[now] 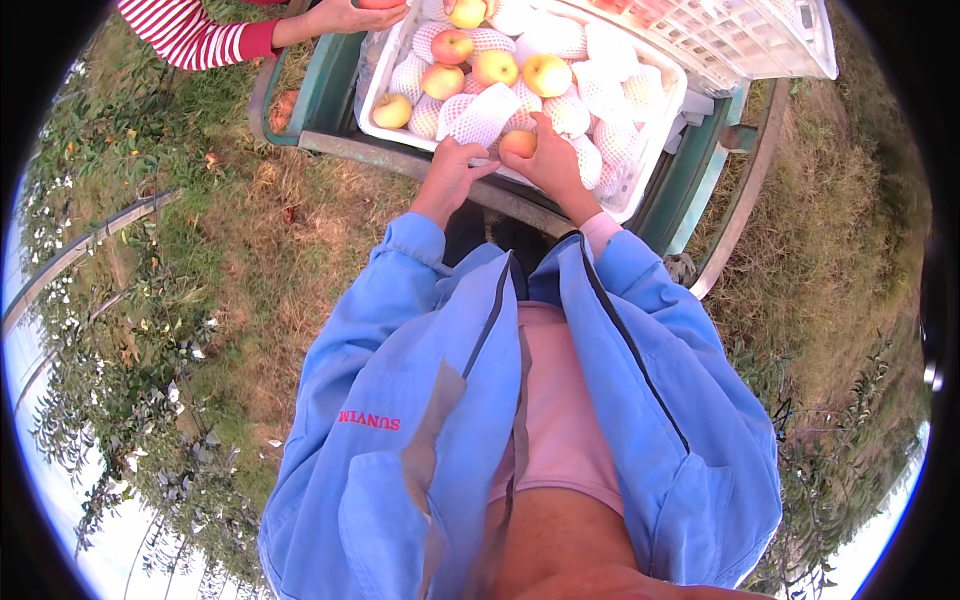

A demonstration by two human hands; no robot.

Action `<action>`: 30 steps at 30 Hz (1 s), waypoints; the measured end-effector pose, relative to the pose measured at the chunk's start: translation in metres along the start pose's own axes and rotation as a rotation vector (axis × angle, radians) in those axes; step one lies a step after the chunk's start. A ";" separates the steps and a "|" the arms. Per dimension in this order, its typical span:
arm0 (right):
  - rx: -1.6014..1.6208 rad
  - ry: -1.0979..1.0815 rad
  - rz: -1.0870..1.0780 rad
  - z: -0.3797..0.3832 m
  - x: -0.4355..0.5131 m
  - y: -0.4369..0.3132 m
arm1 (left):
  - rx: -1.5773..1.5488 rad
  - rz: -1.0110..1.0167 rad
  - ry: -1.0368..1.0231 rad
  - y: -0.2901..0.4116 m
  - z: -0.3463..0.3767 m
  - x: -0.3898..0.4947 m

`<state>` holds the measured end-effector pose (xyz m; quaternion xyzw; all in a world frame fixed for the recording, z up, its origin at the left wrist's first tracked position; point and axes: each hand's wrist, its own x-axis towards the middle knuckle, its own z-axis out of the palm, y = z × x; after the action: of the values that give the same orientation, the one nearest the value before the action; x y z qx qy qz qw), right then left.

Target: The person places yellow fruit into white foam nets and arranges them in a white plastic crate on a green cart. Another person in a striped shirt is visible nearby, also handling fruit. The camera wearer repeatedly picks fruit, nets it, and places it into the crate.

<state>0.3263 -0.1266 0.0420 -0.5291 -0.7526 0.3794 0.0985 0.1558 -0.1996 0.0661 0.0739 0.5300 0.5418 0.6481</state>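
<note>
My left hand (448, 180) grips the lower end of a white foam net sleeve (486, 114), which stands up over the near edge of the crate. Just to its right, my right hand (553, 166) has its thumb and index finger around a yellow-red apple (518, 144). Both hands are at the near side of a white plastic crate (384, 133). Inside lie several bare apples, among them a yellow one (391, 111) in the left corner and a reddish one (451, 46). Other apples sit wrapped in foam nets (568, 112).
The crate rests on a green metal cart (330, 90) with a curved rail (750, 195). A second white crate (720, 37) stands tilted behind it at right. Another person's hand (352, 16) holds a red apple at the upper left. Leafy trees (112, 375) line the left.
</note>
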 end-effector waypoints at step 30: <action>0.978 -0.342 0.267 -0.066 -0.054 -0.027 | 0.976 0.411 -0.083 0.026 0.045 -0.067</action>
<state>0.3657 -0.1466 0.1199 -0.4435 -0.4194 0.7757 0.1603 0.1836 -0.2202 0.1438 0.4908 0.6690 0.3446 0.4391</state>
